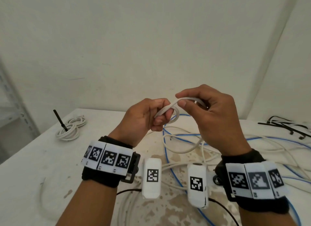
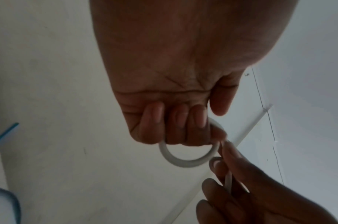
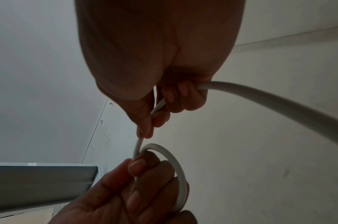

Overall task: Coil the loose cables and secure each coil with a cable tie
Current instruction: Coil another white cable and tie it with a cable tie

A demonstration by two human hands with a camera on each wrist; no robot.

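Both hands are raised above the table with a white cable between them. My left hand grips a small loop of it, fingers curled through the ring. My right hand pinches the same cable between thumb and forefinger, and the cable also runs out past its curled fingers. The cable's slack hangs down onto the table. A finished white coil bound with a black cable tie lies at the table's far left. Loose black cable ties lie at the far right.
Loose white and blue cables sprawl over the stained white table under and to the right of my hands. A thin black wire crosses near my wrists. A grey metal shelf frame stands at the left; a plain wall is behind.
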